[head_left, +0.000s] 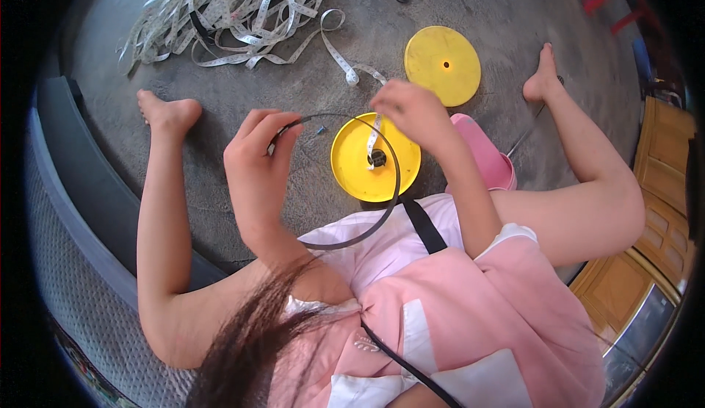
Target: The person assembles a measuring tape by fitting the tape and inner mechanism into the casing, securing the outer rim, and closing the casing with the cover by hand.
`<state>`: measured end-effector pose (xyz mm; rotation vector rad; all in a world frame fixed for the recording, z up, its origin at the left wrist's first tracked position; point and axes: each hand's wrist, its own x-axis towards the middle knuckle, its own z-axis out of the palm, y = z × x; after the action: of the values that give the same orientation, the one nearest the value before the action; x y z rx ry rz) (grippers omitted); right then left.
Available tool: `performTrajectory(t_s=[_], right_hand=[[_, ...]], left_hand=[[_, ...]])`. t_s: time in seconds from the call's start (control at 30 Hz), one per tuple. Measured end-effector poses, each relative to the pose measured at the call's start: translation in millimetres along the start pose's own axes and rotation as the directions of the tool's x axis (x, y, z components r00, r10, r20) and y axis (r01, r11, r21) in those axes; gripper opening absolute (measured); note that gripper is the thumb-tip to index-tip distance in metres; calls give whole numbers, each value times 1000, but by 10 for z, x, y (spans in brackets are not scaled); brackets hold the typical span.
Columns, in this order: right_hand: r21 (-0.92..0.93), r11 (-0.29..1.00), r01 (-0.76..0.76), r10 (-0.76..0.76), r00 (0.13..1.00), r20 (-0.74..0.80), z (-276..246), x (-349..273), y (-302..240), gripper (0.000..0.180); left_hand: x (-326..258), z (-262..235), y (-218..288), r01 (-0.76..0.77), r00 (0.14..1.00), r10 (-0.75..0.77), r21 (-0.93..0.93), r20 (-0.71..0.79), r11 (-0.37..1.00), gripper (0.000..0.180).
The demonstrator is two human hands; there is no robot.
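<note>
While the left hand (258, 160) at frame centre-left pinches the dark hoop (382, 210), the yellow reel disc (352, 165) lies just right of it on the floor (294, 85); right hand (411, 110), nearer, pinches white tape (373, 138) running down to the hub; loose tape pile (228, 15) upper left.

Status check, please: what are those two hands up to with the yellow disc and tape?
Left hand grips thin black ring. Right hand pinches white measuring tape over yellow disc. Loose tape pile and second yellow disc on floor beyond.
</note>
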<state>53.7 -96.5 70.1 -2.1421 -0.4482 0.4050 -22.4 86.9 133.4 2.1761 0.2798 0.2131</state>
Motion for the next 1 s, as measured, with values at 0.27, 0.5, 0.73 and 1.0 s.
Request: performTrajectory(t_s=[0.27, 0.5, 0.73, 1.0], right_hand=[[-347, 827, 441, -167, 784, 598, 417, -322, 160, 14], [-489, 658, 572, -175, 748, 640, 303, -133, 185, 8], [-423, 658, 624, -265, 717, 645, 343, -109, 296, 6], [-125, 989, 82, -7, 860, 511, 301, -99, 248, 12]], left_hand=[[-62, -14, -95, 95, 901, -41, -104, 432, 990, 11], [-57, -44, -47, 75, 908, 28, -226, 419, 971, 12], [-82, 133, -175, 104, 859, 58, -285, 508, 953, 12], [-112, 508, -383, 247, 650, -232, 87, 724, 965, 13]])
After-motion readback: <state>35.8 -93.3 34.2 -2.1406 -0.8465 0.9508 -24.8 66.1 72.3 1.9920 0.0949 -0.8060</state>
